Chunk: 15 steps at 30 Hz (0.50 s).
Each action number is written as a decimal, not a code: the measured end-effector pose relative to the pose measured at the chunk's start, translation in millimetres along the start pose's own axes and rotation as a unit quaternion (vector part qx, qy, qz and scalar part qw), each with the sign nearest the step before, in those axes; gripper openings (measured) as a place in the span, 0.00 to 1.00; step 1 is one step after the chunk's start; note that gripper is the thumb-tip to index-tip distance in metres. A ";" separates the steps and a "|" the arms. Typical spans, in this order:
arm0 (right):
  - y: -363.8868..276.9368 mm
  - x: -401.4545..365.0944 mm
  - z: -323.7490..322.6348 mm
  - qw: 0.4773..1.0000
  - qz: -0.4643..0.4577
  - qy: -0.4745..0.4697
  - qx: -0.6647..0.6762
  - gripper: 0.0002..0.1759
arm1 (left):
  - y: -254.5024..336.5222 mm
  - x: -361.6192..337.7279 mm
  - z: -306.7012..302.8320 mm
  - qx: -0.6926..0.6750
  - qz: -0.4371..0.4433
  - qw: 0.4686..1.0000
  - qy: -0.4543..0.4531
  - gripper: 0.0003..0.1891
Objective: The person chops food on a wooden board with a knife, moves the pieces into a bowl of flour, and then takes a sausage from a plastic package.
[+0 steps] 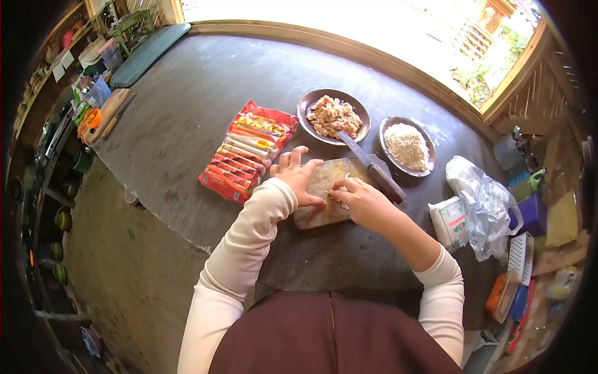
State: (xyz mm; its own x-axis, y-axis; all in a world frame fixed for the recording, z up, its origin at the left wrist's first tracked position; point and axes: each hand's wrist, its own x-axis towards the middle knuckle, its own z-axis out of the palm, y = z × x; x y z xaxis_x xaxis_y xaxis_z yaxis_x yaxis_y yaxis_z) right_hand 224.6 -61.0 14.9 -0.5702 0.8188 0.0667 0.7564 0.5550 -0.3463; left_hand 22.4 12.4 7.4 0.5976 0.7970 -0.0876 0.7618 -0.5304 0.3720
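Currently, the bare right hand (367,202), reaching out of a cream ribbed sleeve (439,299), has its fingers drawn together and pointed down at a small heap of pale, finely cut scraps (339,201) on a rectangular wooden chopping board (314,217). The scraps lie right under and beside those fingertips, near the middle of the board; whether this grip is pinching some of them or only touching them, I cannot tell, as the fingers cover part of the heap. The left hand (298,179) is spread wide, its grip released, with the thumb low on the board's left side and the fingers fanned out towards the far edge (the scraps sit between the two hands, closer to the right).

A knife with a long grey blade and a dark handle (387,182) lies aslant over the board's far right part, just beyond the right hand, its tip reaching a round brown bowl (303,114) of chopped pinkish-beige pieces (336,115). To the right of that bowl stands a second brown dish (384,132) heaped with a whitish, crumbly substance (406,146). Left of the board, near the left hand, a shiny red printed multipack (233,159) lies on the dark grey counter (180,112).
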 end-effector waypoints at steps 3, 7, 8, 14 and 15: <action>7.5 -3.5 -6.6 0.997 0.005 0.075 -0.005 0.25 | 2.0 1.4 7.1 0.017 -0.020 0.999 0.023 0.49; 20.3 -10.5 -2.0 0.990 0.103 0.083 -0.041 0.25 | 10.2 4.9 20.6 0.027 -0.030 0.995 0.087 0.47; 18.4 -12.0 1.6 0.990 0.102 0.084 -0.041 0.25 | 12.4 5.6 21.6 0.027 -0.030 0.995 0.088 0.47; -3.7 -17.6 4.3 0.993 0.087 0.076 0.039 0.27 | 5.2 10.7 19.7 0.011 0.076 0.990 0.121 0.14; 2.3 -17.2 7.5 0.990 0.076 0.106 0.052 0.28 | 6.0 7.2 19.5 -0.016 0.091 0.979 0.184 0.06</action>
State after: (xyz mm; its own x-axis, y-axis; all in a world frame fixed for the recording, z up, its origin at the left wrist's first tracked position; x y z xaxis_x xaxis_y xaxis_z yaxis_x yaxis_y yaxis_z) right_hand 233.7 -75.0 5.9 -0.3634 0.9107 0.1964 0.7852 0.4129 -0.4614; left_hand 36.2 9.3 -9.0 0.5880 0.7432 0.3194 0.6392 -0.6688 0.3796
